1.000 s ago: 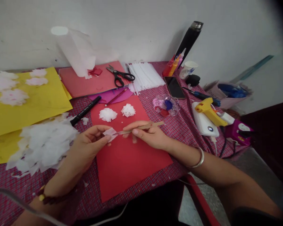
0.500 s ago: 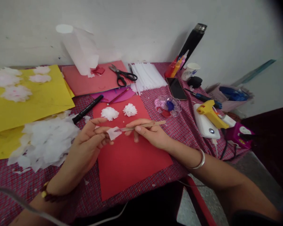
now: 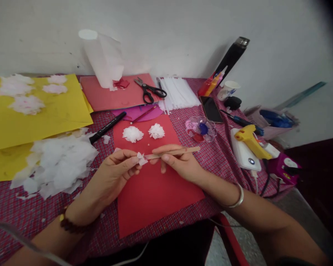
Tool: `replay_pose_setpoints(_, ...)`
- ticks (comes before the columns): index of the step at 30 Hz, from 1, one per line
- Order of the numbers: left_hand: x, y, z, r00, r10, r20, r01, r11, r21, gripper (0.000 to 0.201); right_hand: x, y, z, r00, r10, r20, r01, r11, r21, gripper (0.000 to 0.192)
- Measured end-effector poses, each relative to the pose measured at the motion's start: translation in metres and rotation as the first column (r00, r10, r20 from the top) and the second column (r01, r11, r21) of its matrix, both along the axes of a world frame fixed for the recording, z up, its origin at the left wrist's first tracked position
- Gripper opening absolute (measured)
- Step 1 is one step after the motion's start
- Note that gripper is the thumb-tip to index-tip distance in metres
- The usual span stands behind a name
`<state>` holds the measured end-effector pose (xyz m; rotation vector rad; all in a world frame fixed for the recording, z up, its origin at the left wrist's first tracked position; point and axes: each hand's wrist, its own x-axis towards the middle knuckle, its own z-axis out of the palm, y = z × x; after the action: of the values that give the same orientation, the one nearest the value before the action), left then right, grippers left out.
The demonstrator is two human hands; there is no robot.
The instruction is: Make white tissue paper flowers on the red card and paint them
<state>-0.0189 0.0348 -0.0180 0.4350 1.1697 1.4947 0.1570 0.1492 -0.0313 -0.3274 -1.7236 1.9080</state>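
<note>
My left hand (image 3: 115, 173) pinches a small piece of white tissue paper (image 3: 141, 159) between thumb and fingers. My right hand (image 3: 180, 162) holds a thin wooden stick (image 3: 180, 151) level, its left tip touching the tissue. Both hands hover over a red paper sheet (image 3: 152, 192) on the checked tablecloth. Two finished white tissue flowers (image 3: 132, 134) lie on the far end of that sheet, just beyond my hands.
A heap of white tissue pieces (image 3: 58, 162) lies left, by yellow sheets (image 3: 36, 114) and a black marker (image 3: 107, 127). Behind are scissors (image 3: 150, 90), white strips (image 3: 179, 94), a paint palette (image 3: 201, 128), a phone (image 3: 211, 109), a yellow glue gun (image 3: 249, 138) and a black bottle (image 3: 231, 55).
My left fingers have bunched the tissue piece smaller around the stick's tip. Both hands have stayed over the red sheet while the view shifted slightly.
</note>
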Motion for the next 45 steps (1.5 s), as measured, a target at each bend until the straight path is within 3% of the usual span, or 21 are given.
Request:
replay_pose_setpoints(2, 0.002, -0.003, -0.001, 0.987, -0.008, -0.162, 0.013, 0.999, 0.03, 0.007, 0.001, -0.002, 0.002, 0.999, -0.028, 0.033, 0.027, 1.0, 0.012, 0.027)
replay_pose_setpoints(4, 0.006, -0.007, -0.001, 0.918, -0.017, -0.396, 0.04, 0.998, 0.051, 0.005, 0.001, -0.005, 0.004, 0.996, -0.051, 0.072, 0.049, 0.999, 0.023, 0.032)
replay_pose_setpoints(7, 0.012, -0.012, 0.003, 0.671, 0.051, -0.74, 0.089, 0.985, 0.148, 0.011, 0.002, -0.007, 0.004, 0.994, -0.014, 0.105, 0.013, 1.0, 0.002, 0.04)
replay_pose_setpoints(9, 0.013, -0.014, 0.006, 0.558, 0.11, -0.823, 0.116, 0.971, 0.208, 0.014, 0.003, -0.006, 0.004, 0.995, 0.049, 0.092, -0.042, 0.997, -0.071, 0.036)
replay_pose_setpoints(10, 0.013, -0.014, 0.007, 0.571, 0.097, -0.815, 0.123, 0.972, 0.202, 0.013, 0.003, -0.006, 0.004, 0.995, 0.077, 0.065, -0.068, 0.99, -0.122, 0.033)
replay_pose_setpoints(12, 0.009, -0.012, 0.007, 0.733, -0.026, -0.679, 0.138, 0.984, 0.112, 0.009, 0.005, -0.004, 0.004, 0.993, 0.115, 0.004, -0.112, 0.969, -0.219, 0.026)
replay_pose_setpoints(14, 0.005, -0.008, 0.004, 0.901, -0.165, -0.401, 0.18, 0.984, 0.001, 0.008, 0.006, -0.004, 0.005, 0.988, 0.153, -0.018, -0.153, 0.951, -0.269, 0.02)
replay_pose_setpoints(15, 0.003, -0.006, 0.002, 0.943, -0.199, -0.267, 0.197, 0.98, -0.033, 0.008, 0.006, -0.004, 0.006, 0.985, 0.171, -0.002, -0.165, 0.947, -0.274, 0.019)
replay_pose_setpoints(17, 0.0, -0.003, -0.002, 0.972, -0.197, -0.128, 0.189, 0.98, -0.067, 0.005, 0.005, -0.004, 0.008, 0.985, 0.166, 0.043, -0.15, 0.955, -0.258, 0.019)
replay_pose_setpoints(20, 0.0, -0.004, -0.005, 0.936, -0.151, -0.317, 0.147, 0.988, -0.037, 0.001, 0.002, -0.004, 0.008, 0.993, 0.088, 0.078, -0.071, 0.978, -0.198, 0.021)
replay_pose_setpoints(22, 0.002, -0.007, -0.006, 0.767, -0.102, -0.634, 0.164, 0.986, 0.039, 0.004, 0.0, -0.003, 0.006, 0.994, 0.08, 0.073, -0.066, 0.982, -0.175, 0.022)
replay_pose_setpoints(24, 0.003, -0.011, -0.007, 0.452, 0.028, -0.891, 0.253, 0.955, 0.158, 0.009, -0.002, -0.002, 0.002, 0.991, 0.117, 0.059, -0.102, 0.971, -0.215, 0.022)
replay_pose_setpoints(26, 0.003, -0.014, -0.008, 0.158, 0.184, -0.97, 0.384, 0.894, 0.232, 0.013, -0.002, 0.0, -0.003, 0.986, 0.164, 0.037, -0.144, 0.936, -0.322, 0.019)
replay_pose_setpoints(27, 0.002, -0.015, -0.01, 0.053, 0.231, -0.971, 0.438, 0.869, 0.231, 0.015, -0.001, 0.001, -0.004, 0.982, 0.189, 0.022, -0.166, 0.907, -0.388, 0.017)
replay_pose_setpoints(29, 0.0, -0.015, -0.013, -0.081, 0.258, -0.963, 0.482, 0.855, 0.188, 0.018, 0.001, 0.008, -0.006, 0.973, 0.233, -0.005, -0.204, 0.841, -0.501, 0.016)
replay_pose_setpoints(31, -0.003, -0.014, -0.015, -0.145, 0.251, -0.957, 0.478, 0.865, 0.155, 0.018, 0.004, 0.018, -0.006, 0.971, 0.236, -0.029, -0.212, 0.808, -0.55, 0.018)
replay_pose_setpoints(33, -0.007, -0.012, -0.015, -0.157, 0.246, -0.956, 0.454, 0.878, 0.152, 0.015, 0.008, 0.033, -0.005, 0.984, 0.173, -0.035, -0.164, 0.827, -0.537, 0.019)
replay_pose_setpoints(36, -0.014, -0.002, -0.009, -0.133, 0.217, -0.967, 0.403, 0.903, 0.147, 0.011, 0.012, 0.057, -0.007, 1.0, -0.023, -0.001, 0.02, 0.89, -0.455, 0.016)
replay_pose_setpoints(39, -0.019, 0.02, 0.001, -0.159, 0.107, -0.981, 0.381, 0.924, 0.039, 0.012, 0.013, 0.071, -0.01, 0.982, -0.18, 0.063, 0.191, 0.908, -0.373, 0.013)
replay_pose_setpoints(42, -0.016, 0.05, 0.008, -0.266, 0.003, -0.964, 0.378, 0.92, -0.101, 0.018, 0.011, 0.072, -0.011, 0.967, -0.229, 0.108, 0.251, 0.917, -0.311, 0.014)
replay_pose_setpoints(45, -0.008, 0.073, 0.006, -0.398, -0.077, -0.914, 0.286, 0.936, -0.203, 0.022, 0.008, 0.069, -0.012, 0.965, -0.235, 0.121, 0.258, 0.934, -0.246, 0.015)
